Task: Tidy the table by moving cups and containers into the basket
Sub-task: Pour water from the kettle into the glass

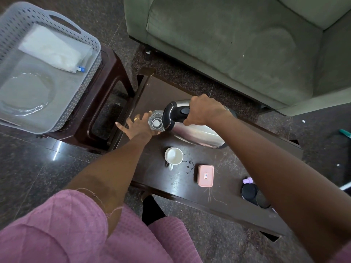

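A clear glass [156, 122] stands at the left end of the dark wooden table [182, 194]. My left hand [135, 125] is against its left side, thumb hidden behind it, other fingers splayed. My right hand [203, 111] grips the black handle of a steel kettle [197, 132], tilted with its top toward the glass. A white cup [173, 156], a pink lidded container [205, 175] and two round black containers [254, 194] stand on the table. The grey perforated basket [91, 40] sits at the upper left.
The basket rests on a brown plastic stool [115, 73] and holds a clear glass plate [28, 95] and a white packet [51, 48]. A small purple object [247, 180] lies by the black containers. A green sofa [228, 44] stands behind the table.
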The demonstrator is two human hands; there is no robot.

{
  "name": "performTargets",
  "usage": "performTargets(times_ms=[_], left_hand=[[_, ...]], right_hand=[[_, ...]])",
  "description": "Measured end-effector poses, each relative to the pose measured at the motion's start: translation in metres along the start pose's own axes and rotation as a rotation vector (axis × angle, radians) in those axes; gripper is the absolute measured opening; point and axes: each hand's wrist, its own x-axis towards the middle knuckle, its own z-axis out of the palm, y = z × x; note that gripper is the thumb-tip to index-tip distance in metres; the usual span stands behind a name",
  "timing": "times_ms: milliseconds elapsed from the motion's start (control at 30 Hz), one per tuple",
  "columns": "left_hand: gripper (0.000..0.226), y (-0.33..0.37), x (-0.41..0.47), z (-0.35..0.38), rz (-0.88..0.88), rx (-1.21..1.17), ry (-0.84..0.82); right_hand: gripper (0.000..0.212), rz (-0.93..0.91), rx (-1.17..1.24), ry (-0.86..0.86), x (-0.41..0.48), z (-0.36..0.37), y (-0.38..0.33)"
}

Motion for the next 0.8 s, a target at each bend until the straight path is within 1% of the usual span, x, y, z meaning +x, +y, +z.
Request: performTargets(times_ms=[333,800], left_hand=[[0.082,0.000,0.002,0.000,-0.009,-0.013,-0.006],[0.076,0.000,0.006,0.005,-0.029,-0.002,-0.005]], right_hand=[[0.061,0.001,0.009,0.022,-0.004,-0.007,0.003],[0.060,0.000,-0.030,0.017,-0.008,-0.015,-0.001]])
